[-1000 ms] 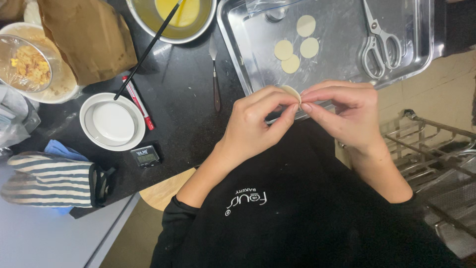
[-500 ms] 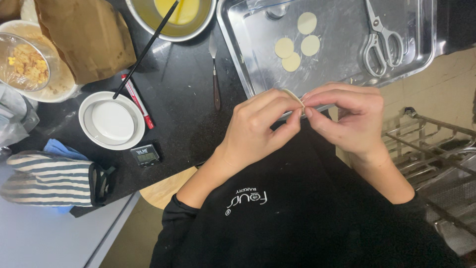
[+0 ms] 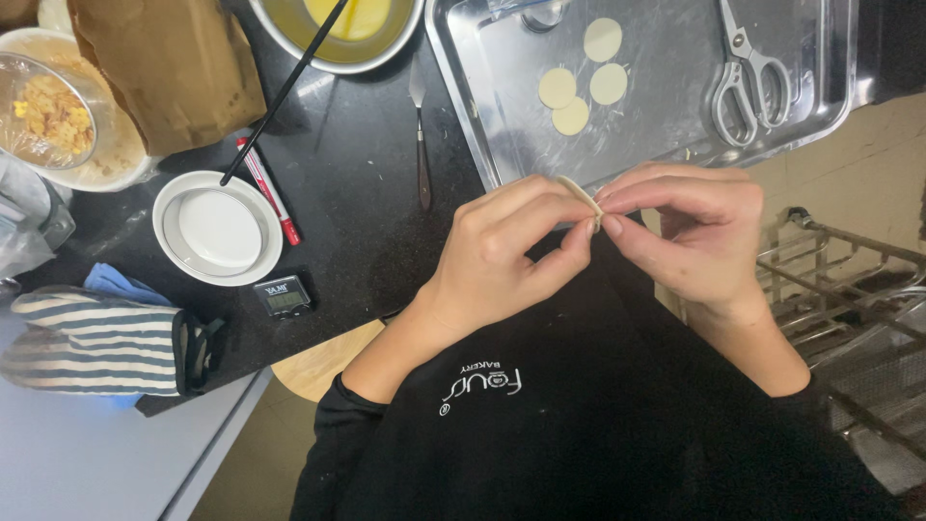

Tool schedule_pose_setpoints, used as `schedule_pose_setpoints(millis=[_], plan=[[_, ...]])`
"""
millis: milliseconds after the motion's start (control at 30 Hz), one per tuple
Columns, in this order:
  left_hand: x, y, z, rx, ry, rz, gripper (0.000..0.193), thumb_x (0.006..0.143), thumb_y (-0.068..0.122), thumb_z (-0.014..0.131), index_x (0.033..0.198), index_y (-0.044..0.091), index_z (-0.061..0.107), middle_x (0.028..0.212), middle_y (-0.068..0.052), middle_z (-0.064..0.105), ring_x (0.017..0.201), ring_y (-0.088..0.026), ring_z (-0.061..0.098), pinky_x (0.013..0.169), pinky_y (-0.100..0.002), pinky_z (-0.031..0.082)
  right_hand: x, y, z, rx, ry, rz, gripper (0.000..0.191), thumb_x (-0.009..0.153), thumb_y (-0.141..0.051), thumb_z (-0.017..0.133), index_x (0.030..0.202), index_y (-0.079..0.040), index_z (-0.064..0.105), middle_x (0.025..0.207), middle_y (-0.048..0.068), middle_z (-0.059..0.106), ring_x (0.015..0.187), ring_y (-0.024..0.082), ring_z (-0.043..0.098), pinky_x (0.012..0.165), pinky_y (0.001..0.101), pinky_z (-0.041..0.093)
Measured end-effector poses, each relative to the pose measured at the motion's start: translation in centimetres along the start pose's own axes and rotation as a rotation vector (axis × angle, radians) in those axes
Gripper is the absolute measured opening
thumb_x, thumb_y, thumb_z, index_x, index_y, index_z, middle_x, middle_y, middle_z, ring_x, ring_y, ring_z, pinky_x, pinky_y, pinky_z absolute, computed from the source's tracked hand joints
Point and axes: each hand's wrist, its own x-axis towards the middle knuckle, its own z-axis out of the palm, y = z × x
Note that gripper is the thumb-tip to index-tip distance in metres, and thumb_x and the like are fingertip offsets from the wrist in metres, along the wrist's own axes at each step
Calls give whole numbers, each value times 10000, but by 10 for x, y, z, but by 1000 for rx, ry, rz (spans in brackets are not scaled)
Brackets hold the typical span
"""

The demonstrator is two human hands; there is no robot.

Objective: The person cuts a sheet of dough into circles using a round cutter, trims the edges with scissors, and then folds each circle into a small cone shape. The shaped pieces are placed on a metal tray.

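Pale cream dough rounds (image 3: 582, 85), silver tray (image 3: 482, 116), blue-white striped mitt (image 3: 92, 338), red marker (image 3: 268, 189), black counter (image 3: 357, 212).

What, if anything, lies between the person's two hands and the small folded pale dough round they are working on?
Nothing visible: the left hand and right hand both pinch the small folded pale dough round directly with their fingertips, above the edge of the steel tray.

Both hands are meeting in front of the chest, fingertips pinching together. The left hand (image 3: 497, 260) is curling in with its thumb and index finger pressing closed, and the right hand (image 3: 690, 236) is mirroring it, fingers bent, wrist angling down toward the body.
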Motion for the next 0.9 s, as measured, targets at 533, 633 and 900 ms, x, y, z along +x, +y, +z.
schedule_pose_setpoints(millis=[533,633,900], plan=[[-3,-8,0,-13,55,-17,120,969,46,740,1076,61,689,1004,-53,698,872,-174,725,765,-259,584,-2,9,2,-8,14,-18,161,892,115,742,1039,72,698,1036,170,709,965,188,701,881,279,564],[-8,-25,8,-53,110,-62,303,872,108,763,1123,-12,643,1084,-137,659,948,-221,686,790,-287,572,-10,29,-6,72,30,69,88,938,98,706,1019,69,690,1046,148,706,978,166,692,882,271,562],[-33,-88,61,-288,-48,-564,156,953,151,739,1031,19,770,838,-87,790,729,-69,719,664,-242,575,-26,110,-15,156,6,372,58,958,-9,705,1004,21,688,978,41,703,886,71,660,777,212,540]])
